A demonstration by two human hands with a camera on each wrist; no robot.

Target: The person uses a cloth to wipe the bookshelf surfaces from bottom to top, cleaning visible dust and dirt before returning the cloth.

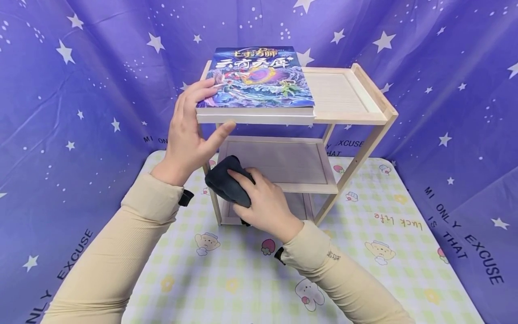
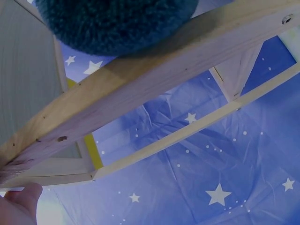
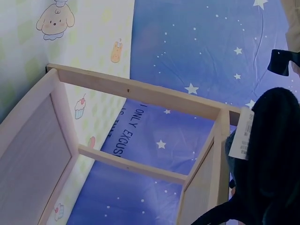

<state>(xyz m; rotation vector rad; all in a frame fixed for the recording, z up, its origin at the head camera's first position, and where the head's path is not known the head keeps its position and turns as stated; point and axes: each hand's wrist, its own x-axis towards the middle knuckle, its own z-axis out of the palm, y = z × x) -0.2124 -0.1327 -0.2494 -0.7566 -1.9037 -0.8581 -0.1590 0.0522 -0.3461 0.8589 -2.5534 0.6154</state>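
By the rack (image 1: 344, 92), left hand (image 1: 185, 135) outspread, right hand (image 1: 265, 202) round half-hidden dark bundle (image 1: 225, 181)

Head view: bright, even light; my arms (image 1: 109, 247) throw faint, soft shadows on the tablecloth (image 1: 243, 297), lower middle. Left-wrist view: duller, hazy, bluish; wooden rail (image 2: 131, 84) bowed by lens distortion; glare whites out low at left. Right-wrist view: dim; I lose the dark cloth (image 3: 276, 159) to near-black, right side.

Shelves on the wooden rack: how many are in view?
3: the top shelf under the book, the middle shelf below it, and the bottom shelf, partly hidden by the right hand.
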